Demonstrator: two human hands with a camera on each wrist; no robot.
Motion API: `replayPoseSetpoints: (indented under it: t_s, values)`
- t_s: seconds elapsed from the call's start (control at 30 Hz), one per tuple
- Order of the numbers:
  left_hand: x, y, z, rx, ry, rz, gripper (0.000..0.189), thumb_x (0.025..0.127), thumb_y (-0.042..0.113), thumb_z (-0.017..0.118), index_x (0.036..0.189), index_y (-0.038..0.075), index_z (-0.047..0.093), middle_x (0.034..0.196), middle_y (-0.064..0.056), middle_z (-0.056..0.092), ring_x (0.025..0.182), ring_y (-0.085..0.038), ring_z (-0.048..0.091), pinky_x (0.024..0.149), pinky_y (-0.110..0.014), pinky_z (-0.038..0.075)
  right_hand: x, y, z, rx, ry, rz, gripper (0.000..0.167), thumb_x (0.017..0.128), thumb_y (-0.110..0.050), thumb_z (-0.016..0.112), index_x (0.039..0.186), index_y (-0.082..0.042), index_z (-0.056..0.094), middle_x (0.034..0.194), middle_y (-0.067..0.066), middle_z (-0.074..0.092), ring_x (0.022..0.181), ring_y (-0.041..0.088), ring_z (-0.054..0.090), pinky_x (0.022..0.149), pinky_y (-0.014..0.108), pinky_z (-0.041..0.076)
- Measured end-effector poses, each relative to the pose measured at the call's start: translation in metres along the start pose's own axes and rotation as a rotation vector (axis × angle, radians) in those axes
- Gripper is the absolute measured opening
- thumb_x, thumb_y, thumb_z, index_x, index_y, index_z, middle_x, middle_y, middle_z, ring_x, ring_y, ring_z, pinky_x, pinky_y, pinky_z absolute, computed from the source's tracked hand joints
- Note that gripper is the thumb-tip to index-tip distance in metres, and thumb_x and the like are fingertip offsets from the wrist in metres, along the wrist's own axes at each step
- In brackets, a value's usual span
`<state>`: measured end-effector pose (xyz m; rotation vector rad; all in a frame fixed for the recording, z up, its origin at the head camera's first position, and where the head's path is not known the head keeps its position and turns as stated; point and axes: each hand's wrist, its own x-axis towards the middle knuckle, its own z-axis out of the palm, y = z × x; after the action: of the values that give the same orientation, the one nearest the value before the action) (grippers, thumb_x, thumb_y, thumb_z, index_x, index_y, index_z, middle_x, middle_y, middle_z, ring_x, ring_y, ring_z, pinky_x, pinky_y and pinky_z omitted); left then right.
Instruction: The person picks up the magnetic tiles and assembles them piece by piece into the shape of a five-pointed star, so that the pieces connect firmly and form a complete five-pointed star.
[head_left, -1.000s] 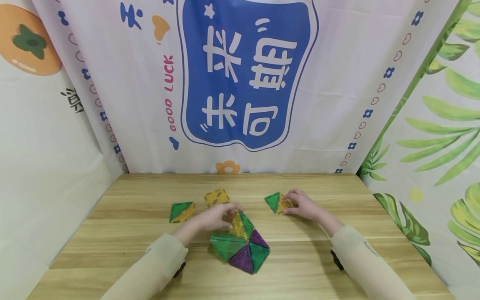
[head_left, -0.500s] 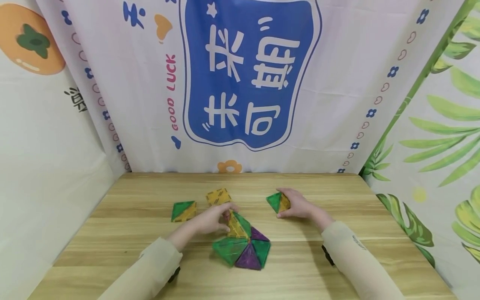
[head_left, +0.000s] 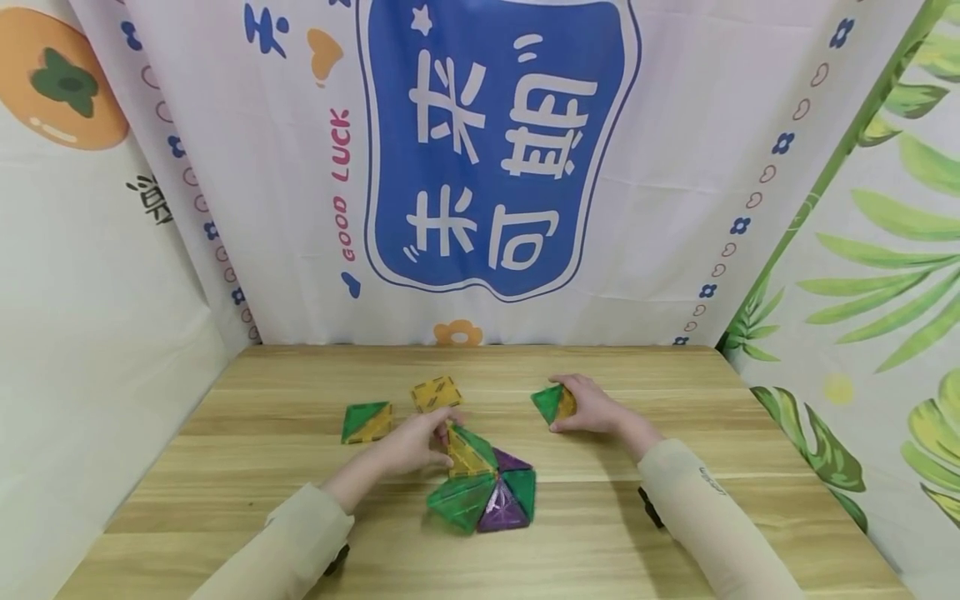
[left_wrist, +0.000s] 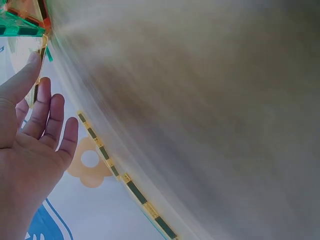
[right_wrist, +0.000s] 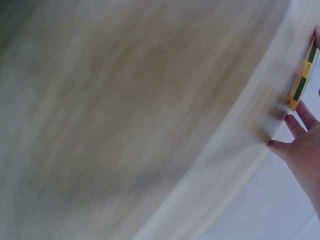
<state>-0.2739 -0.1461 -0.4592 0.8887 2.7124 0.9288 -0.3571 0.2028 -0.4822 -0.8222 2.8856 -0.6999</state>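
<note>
In the head view my left hand (head_left: 416, 442) pinches the yellow triangular magnetic tile (head_left: 465, 454) at the upper left of a joined cluster. Green tiles (head_left: 461, 500) and purple tiles (head_left: 504, 510) make up the rest, meeting at a raised middle point. The left wrist view has the thumb and fingertips of the left hand (left_wrist: 37, 130) on either side of a tile's edge. Farther right, my right hand (head_left: 592, 406) holds a yellow triangular magnetic tile (head_left: 567, 406) between thumb and fingers. A green triangular tile (head_left: 547, 402) lies against it. The right wrist view shows the tile edge-on.
A yellow square tile (head_left: 437, 393) lies behind the left hand. At the left is a green and yellow pair of triangles (head_left: 367, 422) forming a square. The wooden table (head_left: 300, 379) meets a printed cloth (head_left: 660, 275) at its far edge.
The cluster has turned slightly, and its yellow side has shifted left with my left hand. My right hand's fingers have spread round the yellow tile's outer edges.
</note>
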Motion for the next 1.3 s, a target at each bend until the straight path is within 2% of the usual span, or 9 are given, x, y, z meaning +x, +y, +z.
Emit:
replayPoseSetpoints:
  t_s: [0.17,0.43,0.7,0.87,1.13,1.3]
  values:
    - [-0.004,-0.002,0.001,0.055,0.039,0.002,0.055,0.073,0.021,0.081,0.120,0.011,0.054,0.089,0.003,0.057,0.085,-0.014,0.056,0.075,-0.030,0.049,-0.001,-0.003,0.000,-0.006,0.002,-0.002,0.088,0.072,-0.044,0.079,0.143,-0.011,0.038,0.140,0.018,0.041,0.127,0.035,0.039,0.104,0.053,0.035]
    - [-0.009,-0.003,0.002,0.116,0.088,0.052,0.049,0.068,0.029,0.083,0.106,0.016,0.056,0.098,0.008,0.057,0.091,-0.009,0.052,0.081,-0.030,0.050,-0.004,-0.006,-0.001,0.008,0.009,-0.017,0.083,0.070,-0.038,0.081,0.139,-0.014,0.042,0.136,0.016,0.043,0.117,0.030,0.046,0.095,0.048,0.043]
    - [-0.013,0.001,-0.001,0.097,0.085,0.073,0.039,0.068,0.031,0.082,0.092,0.016,0.056,0.093,0.007,0.057,0.091,-0.010,0.054,0.082,-0.029,0.050,-0.010,-0.008,-0.008,0.049,-0.016,-0.088,0.083,0.071,-0.040,0.080,0.139,-0.011,0.041,0.139,0.012,0.041,0.123,0.029,0.045,0.102,0.049,0.038]
    - [-0.013,0.005,0.000,0.104,0.083,0.071,0.037,0.069,0.031,0.083,0.088,0.018,0.054,0.090,0.011,0.054,0.091,-0.009,0.052,0.083,-0.029,0.050,-0.013,-0.013,-0.013,0.070,-0.030,-0.098,0.080,0.072,-0.039,0.080,0.138,-0.014,0.041,0.139,0.011,0.041,0.123,0.026,0.045,0.102,0.046,0.039]
    - [-0.011,0.009,0.003,0.081,0.067,0.109,0.036,0.069,0.030,0.083,0.085,0.015,0.054,0.087,0.009,0.055,0.087,-0.009,0.055,0.082,-0.026,0.050,-0.015,-0.023,-0.023,0.081,0.000,-0.130,0.077,0.074,-0.043,0.077,0.136,-0.013,0.043,0.137,0.012,0.044,0.121,0.031,0.046,0.100,0.050,0.041]
    - [-0.009,0.008,0.002,0.062,0.049,0.098,0.028,0.075,0.032,0.078,0.086,0.016,0.057,0.087,0.009,0.058,0.088,-0.009,0.056,0.082,-0.027,0.051,-0.014,-0.027,-0.025,0.049,0.016,-0.184,0.072,0.073,-0.045,0.077,0.132,-0.013,0.049,0.141,0.015,0.040,0.127,0.033,0.042,0.103,0.053,0.038]
